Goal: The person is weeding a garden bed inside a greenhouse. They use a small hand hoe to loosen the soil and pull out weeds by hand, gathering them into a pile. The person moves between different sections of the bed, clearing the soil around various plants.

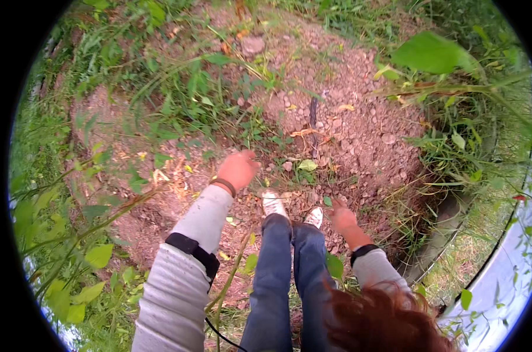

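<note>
My left hand (238,169) reaches forward over the reddish, stony soil (354,132), beside a patch of low green weeds (204,105). Its fingers are partly curled and blurred, and whether they hold anything is unclear. Low on the right, my right hand (341,215) hangs beside my right shoe (314,217), fingers pointing forward near a small green leaf (327,201). That leaf may be on the ground or at the fingertips; I cannot tell. A dark stick (313,127) lies on the soil ahead of my shoes.
Leafy stems cross close to the camera at the left (129,204) and upper right (472,88). Tall grass (450,154) borders a curved, greyish edge (442,237) on the right. A black cable (224,338) hangs beside my left leg.
</note>
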Demonstrator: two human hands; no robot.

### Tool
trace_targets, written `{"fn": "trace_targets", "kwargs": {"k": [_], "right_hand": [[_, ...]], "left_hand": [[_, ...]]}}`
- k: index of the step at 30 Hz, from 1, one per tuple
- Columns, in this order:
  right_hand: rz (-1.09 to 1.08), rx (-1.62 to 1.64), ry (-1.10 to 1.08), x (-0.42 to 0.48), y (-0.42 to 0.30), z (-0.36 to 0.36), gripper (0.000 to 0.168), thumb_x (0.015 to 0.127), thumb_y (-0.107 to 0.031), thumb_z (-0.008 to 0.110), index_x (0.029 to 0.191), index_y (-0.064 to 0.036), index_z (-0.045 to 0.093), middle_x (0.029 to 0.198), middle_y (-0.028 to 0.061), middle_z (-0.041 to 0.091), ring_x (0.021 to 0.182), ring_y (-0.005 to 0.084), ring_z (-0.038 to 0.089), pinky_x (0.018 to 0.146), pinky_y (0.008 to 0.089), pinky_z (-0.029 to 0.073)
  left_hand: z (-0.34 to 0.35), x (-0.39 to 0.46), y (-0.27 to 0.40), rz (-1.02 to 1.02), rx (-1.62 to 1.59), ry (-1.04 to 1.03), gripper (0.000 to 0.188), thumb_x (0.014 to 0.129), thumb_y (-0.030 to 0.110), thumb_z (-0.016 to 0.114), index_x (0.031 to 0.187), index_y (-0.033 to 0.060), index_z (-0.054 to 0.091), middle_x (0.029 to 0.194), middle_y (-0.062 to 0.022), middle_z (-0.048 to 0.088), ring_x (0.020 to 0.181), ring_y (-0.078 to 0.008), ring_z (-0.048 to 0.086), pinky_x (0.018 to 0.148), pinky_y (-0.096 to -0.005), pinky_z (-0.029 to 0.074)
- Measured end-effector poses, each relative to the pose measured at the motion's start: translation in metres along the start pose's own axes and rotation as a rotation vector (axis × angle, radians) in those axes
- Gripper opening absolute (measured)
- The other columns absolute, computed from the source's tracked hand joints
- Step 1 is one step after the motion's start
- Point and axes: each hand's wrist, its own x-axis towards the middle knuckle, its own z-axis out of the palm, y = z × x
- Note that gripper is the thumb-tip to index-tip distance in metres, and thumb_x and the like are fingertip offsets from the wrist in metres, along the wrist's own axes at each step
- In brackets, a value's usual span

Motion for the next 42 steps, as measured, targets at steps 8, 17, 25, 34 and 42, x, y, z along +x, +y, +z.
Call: {"fn": "trace_targets", "kwargs": {"k": [8, 17, 25, 34, 42], "right_hand": [[-0.002, -0.354, -0.193, 0.158, -0.021, 0.065, 0.046, 0.085, -0.026, 0.047, 0.127, -0.009, 0.046, 0.138, 0.0118, 0.038, 0.111, 0.0285, 0.053, 0.084, 0.0430, 0.048], [-0.311, -0.391, -0.283, 0.212, -0.027, 0.035, 0.020, 0.075, -0.022, 0.054, 0.080, -0.008, 0.067, 0.087, 0.0150, 0.065, 0.084, 0.0312, 0.062, 0.074, 0.0414, 0.050], [-0.739, 0.084, 0.362, 0.303, -0.086, -0.031, 0.019, 0.077, -0.014, 0.055, 0.093, -0.006, 0.064, 0.082, 0.0183, 0.063, 0.076, 0.0349, 0.062, 0.066, 0.0424, 0.051], [-0.180, -0.573, -0.171, 0.339, 0.003, -0.067, 0.027, 0.081, -0.027, 0.055, 0.082, -0.003, 0.067, 0.086, 0.0183, 0.066, 0.081, 0.0325, 0.064, 0.071, 0.0416, 0.051], [-0.098, -0.227, -0.028, 0.366, 0.018, -0.020, 0.052, 0.081, -0.053, 0.055, 0.079, -0.002, 0.067, 0.082, 0.0181, 0.065, 0.081, 0.0332, 0.064, 0.071, 0.0424, 0.050]], "left_hand": [[0.188, 0.058, -0.085, 0.069, 0.023, -0.358, 0.036, 0.079, 0.023, 0.060, 0.110, 0.0048, 0.059, 0.093, -0.0153, 0.065, 0.090, -0.0317, 0.061, 0.078, -0.0395, 0.047], [0.236, 0.097, -0.092, 0.483, 0.347, -0.696, 0.036, 0.073, 0.010, 0.057, 0.108, 0.0117, 0.062, 0.101, -0.0145, 0.063, 0.096, -0.0309, 0.059, 0.083, -0.0413, 0.047], [0.343, 0.110, -0.098, 0.974, 0.014, -0.644, 0.035, 0.078, 0.012, 0.048, 0.112, 0.0092, 0.058, 0.120, -0.0083, 0.056, 0.109, -0.0250, 0.054, 0.088, -0.0376, 0.045], [0.378, 0.199, -0.124, 1.060, 0.604, -0.370, 0.012, 0.069, 0.024, 0.055, 0.072, 0.0133, 0.059, 0.074, -0.0046, 0.060, 0.075, -0.0224, 0.057, 0.072, -0.0378, 0.043], [0.389, 0.236, -0.095, 1.132, 0.723, -0.931, 0.015, 0.065, 0.020, 0.060, 0.070, 0.0094, 0.068, 0.069, -0.0102, 0.065, 0.067, -0.0299, 0.064, 0.058, -0.0429, 0.049]]}}
